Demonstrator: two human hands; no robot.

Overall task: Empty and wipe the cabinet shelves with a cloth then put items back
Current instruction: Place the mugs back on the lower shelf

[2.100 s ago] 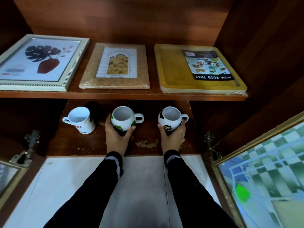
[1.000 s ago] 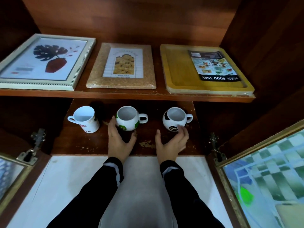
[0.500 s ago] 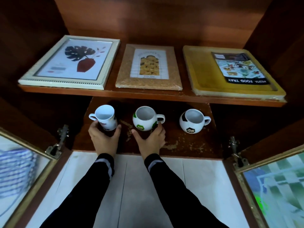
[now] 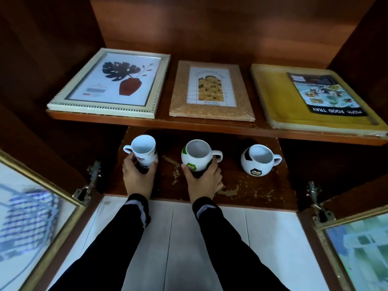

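Note:
Three mugs stand in a row on the worn lower shelf (image 4: 241, 192). My left hand (image 4: 137, 178) grips the plain white mug (image 4: 142, 151) at the left from the front. My right hand (image 4: 202, 181) grips the round green-and-white football mug (image 4: 196, 155) in the middle. The black-and-white football mug (image 4: 257, 159) stands free at the right. On the upper shelf (image 4: 159, 122) lie a white picture frame (image 4: 113, 82), a cork frame (image 4: 212, 91) and a yellow food tray (image 4: 281, 99) with a printed label.
Both cabinet doors stand open, the left door (image 4: 31, 217) and the right door (image 4: 357, 248), each with a gold rim and metal hinges (image 4: 90, 183). White floor tiles (image 4: 184, 248) run below the lower shelf. Dark wooden walls close in the cabinet.
Both hands let go of the two football mugs and shifted one mug left. My left hand now holds the plain white mug, my right hand the green-and-white one. The view swung left.

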